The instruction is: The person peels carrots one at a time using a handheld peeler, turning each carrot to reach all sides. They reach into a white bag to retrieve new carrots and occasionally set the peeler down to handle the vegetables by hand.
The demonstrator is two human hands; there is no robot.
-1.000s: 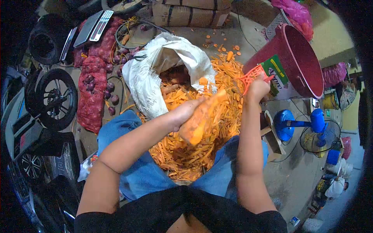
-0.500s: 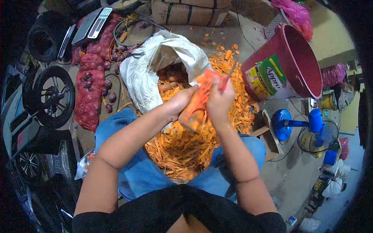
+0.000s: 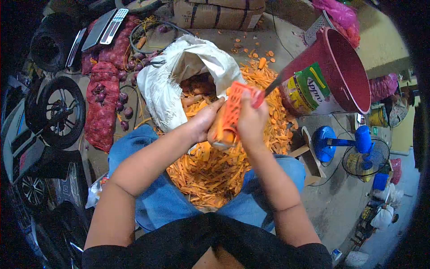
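My left hand (image 3: 205, 121) is closed round a thick carrot (image 3: 220, 140), held above the peelings between my knees. My right hand (image 3: 253, 119) grips an orange slotted plastic peeler (image 3: 234, 101), which lies against the carrot and covers much of it. A knife (image 3: 274, 85) with a dark blade also sticks out from the right hand, pointing up and right; its red handle shows by the fingers. Under both hands spreads a heap of carrot peelings (image 3: 206, 175). Just beyond the left hand, a white woven sack (image 3: 161, 96) gapes with carrots (image 3: 191, 100) inside.
A tilted maroon bucket (image 3: 354, 67) stands to the right, beside a cardboard box (image 3: 309, 161) and a blue fan (image 3: 324, 143). Red net bags of onions (image 3: 104, 112) and a motorcycle wheel (image 3: 62, 112) lie left. A wrapped bale (image 3: 215, 15) sits at the back.
My right hand and the peeler have shifted slightly down along the carrot. The peeler's slots now face me more squarely, and the knife blade has tilted further right.
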